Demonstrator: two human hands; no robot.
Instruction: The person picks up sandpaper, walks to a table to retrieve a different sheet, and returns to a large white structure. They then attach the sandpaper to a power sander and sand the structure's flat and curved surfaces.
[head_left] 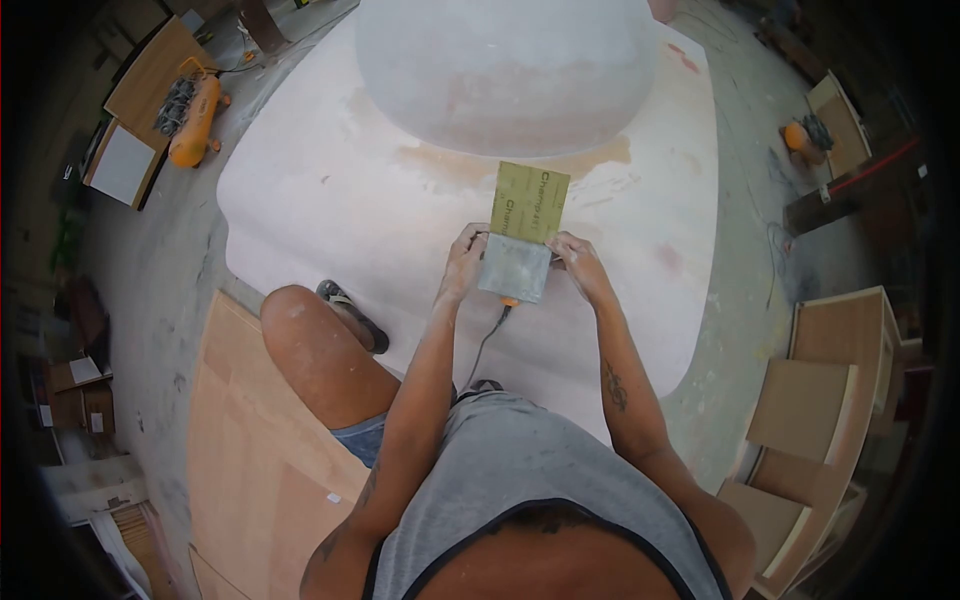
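My left hand (pixel 463 262) and my right hand (pixel 580 265) hold an electric sander (pixel 514 270) upside down between them, its grey dusty pad facing up. A yellow sheet of sandpaper (pixel 530 202) with printed lettering sticks up from the pad's far edge, with my fingers at the clamp on both sides. The sander's cord (pixel 487 345) hangs down toward my body. All this is above a large white moulded form (pixel 330 190) with a raised rounded dome (pixel 505 70) at its far end.
My left knee (pixel 310 345) is bent up, foot in a sandal (pixel 352 312) on the form. A plywood sheet (pixel 250 450) lies at lower left. An orange air compressor (pixel 192 120) stands far left. Wooden cabinet parts (pixel 820 400) are stacked at right on the concrete floor.
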